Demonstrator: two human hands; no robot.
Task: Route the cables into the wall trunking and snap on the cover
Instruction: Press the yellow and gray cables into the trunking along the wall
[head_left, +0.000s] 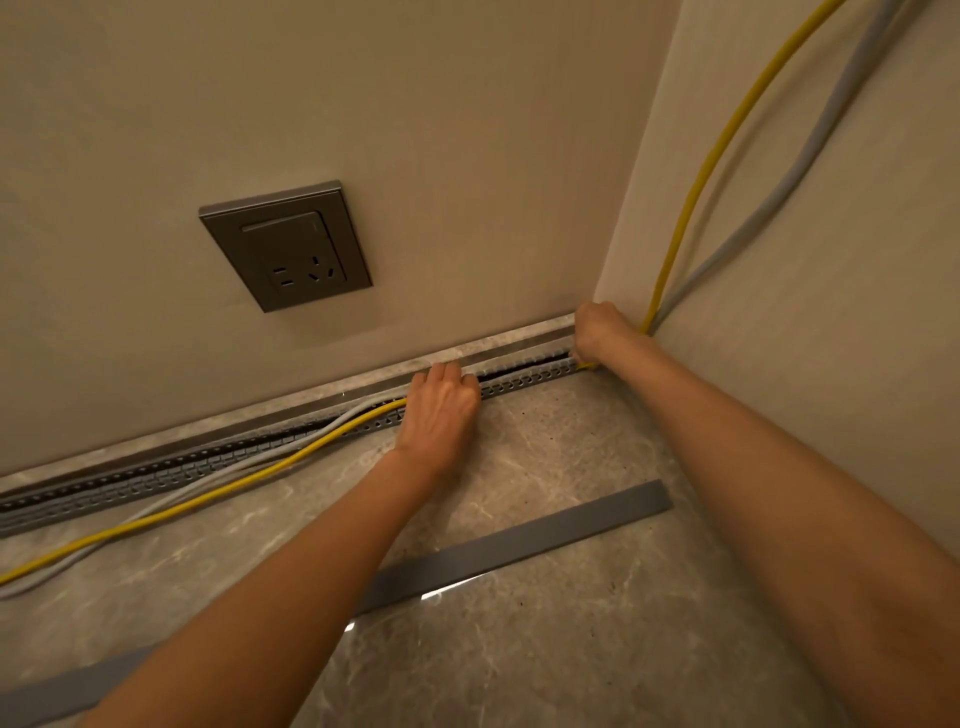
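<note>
Left hand (441, 405) clamped on yellow cable (218, 501) | right hand (597, 332) fisted at trunking (524, 382) end

You see the trunking (260, 452) along the wall foot, the socket (285, 247) above it, the cover (519, 551) on the floor (571, 649) before it.

A grey slotted trunking (249, 452) runs along the foot of the wall below a dark wall socket (285, 247), and the left hand (441, 410) presses on it with fingers (462, 382) curled over a yellow cable (208, 499) and a grey cable (171, 501). Left of that hand both cables trail out of the trunking onto the marble floor (545, 649). The right hand (600, 332) is closed at the trunking's corner end, where both cables rise up the side wall, and the grey cover (519, 551) lies on the floor well apart from the trunking.
</note>
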